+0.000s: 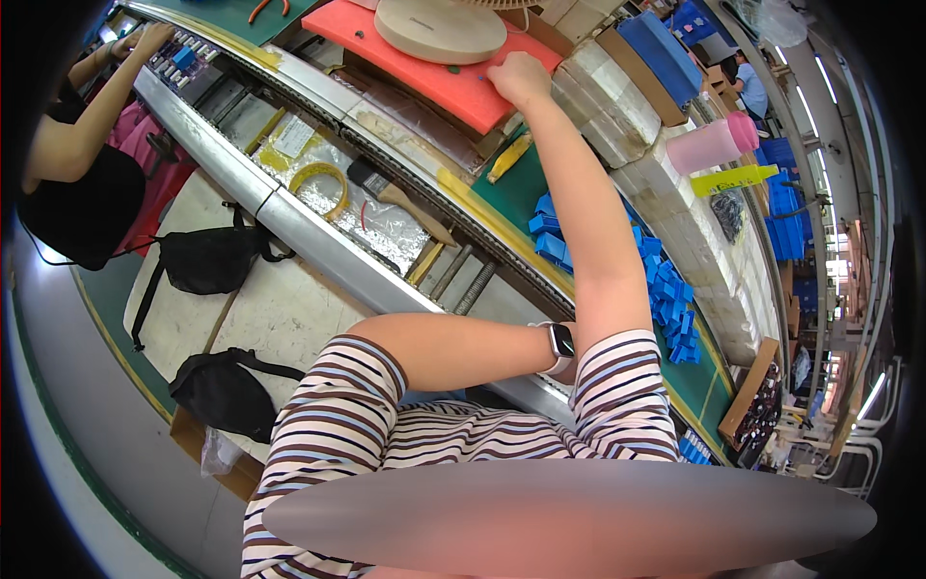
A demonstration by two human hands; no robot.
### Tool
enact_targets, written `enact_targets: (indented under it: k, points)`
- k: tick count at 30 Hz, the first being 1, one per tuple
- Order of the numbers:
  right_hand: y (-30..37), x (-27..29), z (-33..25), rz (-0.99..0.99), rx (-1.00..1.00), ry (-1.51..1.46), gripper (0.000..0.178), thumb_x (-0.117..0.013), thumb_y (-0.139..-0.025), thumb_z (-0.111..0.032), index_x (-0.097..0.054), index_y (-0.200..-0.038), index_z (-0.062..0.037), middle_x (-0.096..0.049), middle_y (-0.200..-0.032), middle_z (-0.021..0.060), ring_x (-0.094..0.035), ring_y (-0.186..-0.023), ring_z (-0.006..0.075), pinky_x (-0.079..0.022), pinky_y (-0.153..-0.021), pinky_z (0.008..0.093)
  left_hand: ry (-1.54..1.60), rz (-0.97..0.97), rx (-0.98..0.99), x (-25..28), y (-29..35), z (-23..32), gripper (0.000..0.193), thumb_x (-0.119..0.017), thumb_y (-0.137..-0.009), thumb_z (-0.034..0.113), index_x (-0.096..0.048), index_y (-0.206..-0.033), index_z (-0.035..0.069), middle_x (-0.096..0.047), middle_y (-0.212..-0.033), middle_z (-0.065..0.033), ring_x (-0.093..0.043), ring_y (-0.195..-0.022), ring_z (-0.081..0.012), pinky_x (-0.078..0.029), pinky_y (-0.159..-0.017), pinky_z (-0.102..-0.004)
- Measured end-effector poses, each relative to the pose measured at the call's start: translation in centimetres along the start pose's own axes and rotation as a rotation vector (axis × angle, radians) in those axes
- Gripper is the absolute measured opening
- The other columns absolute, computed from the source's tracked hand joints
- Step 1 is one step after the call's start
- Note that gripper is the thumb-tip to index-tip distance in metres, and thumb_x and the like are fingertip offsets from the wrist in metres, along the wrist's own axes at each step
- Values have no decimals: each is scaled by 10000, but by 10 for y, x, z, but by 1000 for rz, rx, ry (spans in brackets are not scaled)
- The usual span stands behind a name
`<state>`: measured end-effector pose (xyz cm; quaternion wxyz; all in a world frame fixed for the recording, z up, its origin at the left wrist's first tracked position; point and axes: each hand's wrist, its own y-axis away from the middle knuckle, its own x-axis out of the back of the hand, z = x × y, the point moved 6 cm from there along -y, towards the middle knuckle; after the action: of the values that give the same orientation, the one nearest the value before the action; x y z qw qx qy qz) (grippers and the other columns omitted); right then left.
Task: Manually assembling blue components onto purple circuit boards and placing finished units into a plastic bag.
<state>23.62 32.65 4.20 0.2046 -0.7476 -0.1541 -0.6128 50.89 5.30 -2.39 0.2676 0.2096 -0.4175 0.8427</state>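
Observation:
My right hand (522, 79) is stretched far forward over a red foam mat (371, 48), its fingers curled in and their tips down at the mat. Whatever they may hold is too small to make out. Just left of it stands a round beige base (439, 31), with small dark green bits lying on the mat beside it. My left forearm, with a white-banded watch (560, 340) at the wrist, crosses in front of me to the right. The left hand itself is mostly hidden behind my right upper arm, fingers out of sight.
Blue plastic parts (666, 289) lie heaped right of my arm, near white foam blocks (675, 212) and a pink bottle (714, 145). A brush (415, 212) and yellow tape roll (318, 190) lie in the metal-edged line. Black bags (207, 261) rest left; another person (82, 145) works far left.

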Motion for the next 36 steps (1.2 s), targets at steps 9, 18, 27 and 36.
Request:
enact_targets:
  k: [9,18,27,36]
  points:
    - [-4,3,18,-51,181,-41,299,-560,-722,-240,-682,-923,-56,-648,-976,173,-608,-943,336,-484,-815,421,144,-384,243,25,2,9,421,-514,-850,179,-486,-1263,100,-515,-1274,-159,-509,-1150,-298,-420,-941,-364]
    - [6,6,10,3,283,9,263,-556,-751,-222,-676,-931,-73,-649,-945,166,-611,-911,322,-481,-805,411,134,-212,155,20,3,9,469,-539,-828,170,-459,-1285,101,-517,-1271,-160,-510,-1151,-308,-426,-938,-367]
    - [-6,29,53,-18,145,-199,211,-600,-724,-227,-694,-872,-109,-672,-867,117,-636,-845,290,-499,-763,373,72,-529,288,15,8,2,435,-623,-767,239,-560,-1132,12,-647,-957,-198,-623,-914,-337,-487,-799,-383]
    - [-5,30,55,39,202,-62,194,-586,-745,-172,-700,-889,-110,-667,-893,134,-630,-876,299,-489,-781,392,55,-473,279,14,9,0,402,-625,-766,254,-586,-1077,2,-646,-947,-203,-623,-903,-336,-491,-784,-377]
